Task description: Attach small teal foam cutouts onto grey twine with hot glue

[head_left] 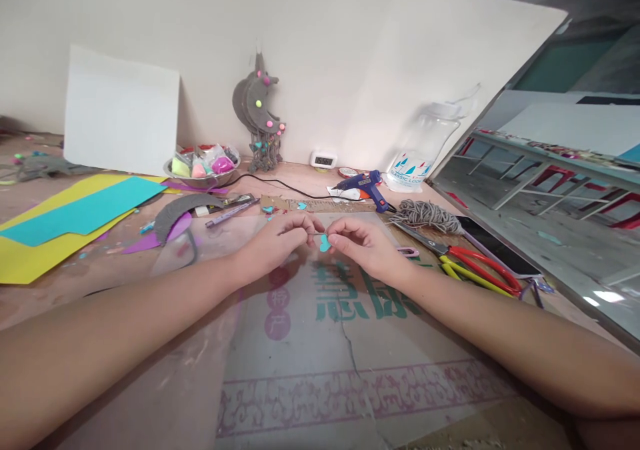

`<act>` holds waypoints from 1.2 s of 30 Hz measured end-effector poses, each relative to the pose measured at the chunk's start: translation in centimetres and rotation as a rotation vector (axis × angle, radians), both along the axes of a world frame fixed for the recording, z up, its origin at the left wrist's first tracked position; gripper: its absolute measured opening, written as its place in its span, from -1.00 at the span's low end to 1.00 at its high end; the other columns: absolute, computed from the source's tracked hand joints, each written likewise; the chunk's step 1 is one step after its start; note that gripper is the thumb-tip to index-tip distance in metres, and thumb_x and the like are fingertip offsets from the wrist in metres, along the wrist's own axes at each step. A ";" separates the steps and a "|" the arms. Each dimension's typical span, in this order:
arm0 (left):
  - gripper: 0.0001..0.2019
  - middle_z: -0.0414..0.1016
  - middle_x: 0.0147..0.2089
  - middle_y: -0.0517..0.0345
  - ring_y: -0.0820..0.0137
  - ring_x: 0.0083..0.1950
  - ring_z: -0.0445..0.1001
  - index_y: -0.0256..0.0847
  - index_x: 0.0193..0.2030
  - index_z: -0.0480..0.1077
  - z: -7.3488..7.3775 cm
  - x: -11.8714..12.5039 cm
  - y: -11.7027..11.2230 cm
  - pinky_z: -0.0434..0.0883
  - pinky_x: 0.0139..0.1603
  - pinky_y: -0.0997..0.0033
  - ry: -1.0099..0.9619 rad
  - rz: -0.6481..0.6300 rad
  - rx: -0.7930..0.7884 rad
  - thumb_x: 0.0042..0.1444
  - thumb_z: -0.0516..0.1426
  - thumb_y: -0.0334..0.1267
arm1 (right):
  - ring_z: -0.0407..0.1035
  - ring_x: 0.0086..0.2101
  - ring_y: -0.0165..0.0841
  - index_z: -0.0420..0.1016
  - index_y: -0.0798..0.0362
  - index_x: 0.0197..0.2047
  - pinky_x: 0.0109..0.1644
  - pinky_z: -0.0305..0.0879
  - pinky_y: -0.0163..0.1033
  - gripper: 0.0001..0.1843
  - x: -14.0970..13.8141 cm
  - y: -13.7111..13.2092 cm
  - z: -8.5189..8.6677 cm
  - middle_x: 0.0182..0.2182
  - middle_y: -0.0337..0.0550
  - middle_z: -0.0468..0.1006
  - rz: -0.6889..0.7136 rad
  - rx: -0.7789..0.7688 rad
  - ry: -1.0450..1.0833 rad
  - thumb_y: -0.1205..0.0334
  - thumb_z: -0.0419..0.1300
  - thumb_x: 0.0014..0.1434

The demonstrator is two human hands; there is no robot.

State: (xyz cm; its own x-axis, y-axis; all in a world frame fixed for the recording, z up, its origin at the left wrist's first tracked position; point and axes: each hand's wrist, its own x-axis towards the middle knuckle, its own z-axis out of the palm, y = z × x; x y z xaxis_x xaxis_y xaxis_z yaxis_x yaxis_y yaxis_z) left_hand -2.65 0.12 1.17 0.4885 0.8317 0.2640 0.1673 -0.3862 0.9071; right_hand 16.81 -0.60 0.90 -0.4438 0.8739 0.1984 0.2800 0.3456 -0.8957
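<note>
My right hand (364, 245) pinches a small teal heart-shaped cutout (324, 243) between thumb and fingertips. My left hand (280, 240) is closed just to its left, with a thin greyish strand showing between its fingertips and the heart; whether this is yarn or a needle I cannot tell. Both hands are over a translucent sheet (295, 370) with printed characters and a patterned border. Beyond the fingers, more small teal hearts (302, 206) lie by a strip of cardboard (325, 205).
Right of my hands are scissors (480, 270), a ball of grey yarn (430, 215), a phone (495, 245) and a blue glue gun (367, 187). A clear jug (417, 150) stands behind. On the left are teal and yellow sheets (85, 210), a grey crescent (177, 213) and a metal bowl (200, 181).
</note>
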 end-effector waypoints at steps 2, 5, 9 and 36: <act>-0.86 0.45 -0.22 0.10 0.33 -0.14 0.40 -0.23 -0.53 0.29 0.0 -0.2 0.1 0.32 -0.07 0.32 -0.042 0.003 -0.025 -0.03 -0.04 -0.35 | 0.33 -0.44 -0.43 0.39 0.08 -0.36 -0.32 0.28 -0.30 -0.74 0.0 0.0 0.0 -0.47 -0.22 0.44 -0.018 0.019 -0.008 0.03 0.17 0.11; -0.85 0.35 -0.48 0.21 0.43 -0.39 0.36 -0.22 -0.50 0.27 0.1 -0.2 -0.1 0.30 -0.29 0.42 -0.059 0.062 -0.088 0.03 -0.04 -0.32 | 0.31 -0.45 -0.43 0.37 0.08 -0.37 -0.33 0.25 -0.31 -0.75 0.0 0.1 -0.1 -0.49 -0.23 0.42 -0.046 0.012 -0.023 0.05 0.17 0.11; -0.72 0.09 -0.60 0.30 0.51 -0.54 0.12 -0.21 -0.57 0.14 0.3 0.0 -0.4 0.10 -0.50 0.47 0.024 0.180 -0.031 0.12 -0.02 -0.17 | 0.32 -0.43 -0.42 0.37 0.09 -0.37 -0.31 0.25 -0.30 -0.76 0.1 0.4 -0.4 -0.48 -0.23 0.41 -0.077 0.040 -0.028 0.07 0.15 0.13; -0.70 0.44 -0.15 0.10 0.31 -0.04 0.36 -0.18 -0.30 0.49 -1.2 0.2 0.1 0.26 0.05 0.26 0.267 0.220 0.351 0.20 0.00 -0.09 | 0.32 -0.40 -0.40 0.40 0.08 -0.39 -0.27 0.21 -0.31 -0.83 -0.3 0.0 -0.2 -0.45 -0.20 0.47 -0.117 0.312 -0.233 0.18 0.10 0.15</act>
